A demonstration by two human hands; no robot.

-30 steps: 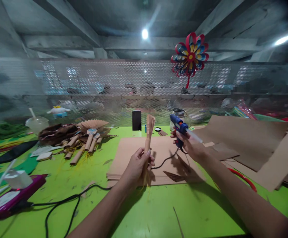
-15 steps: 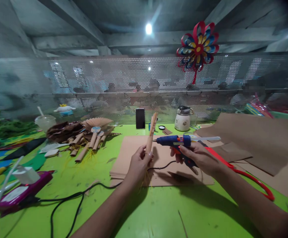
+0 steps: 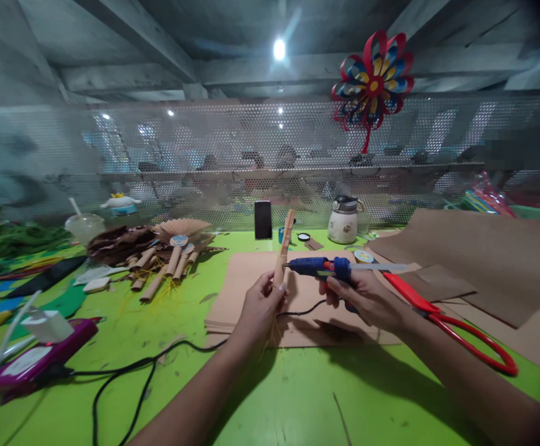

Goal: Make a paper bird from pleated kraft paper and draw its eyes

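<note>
Far left on my feed, a green tangled heap lies on the lime-green table, and nearer to me sits the purple power strip with a white plug in it. Next along, a cup with a straw, then a crumpled brown bundle, and right beside that a pile of paper fans, handles toward me, yellow threads trailing.

Into the middle, and my left hand has its fingers closed round the folded fan, which stands nearly upright, tipped slightly right, above the stack of brown card. A dark phone stands behind. And here's my right hand, wrapped firmly around the blue glue gun, its nozzle aimed left at the fan's handle; touching or just short of it, I can't tell! A clear glue stick juts from the back.

Behind that, a white jug stands near the perforated screen. Past the wrist, red-handled scissors lie partly under the forearm, and finally, far right, big brown sheets.
</note>
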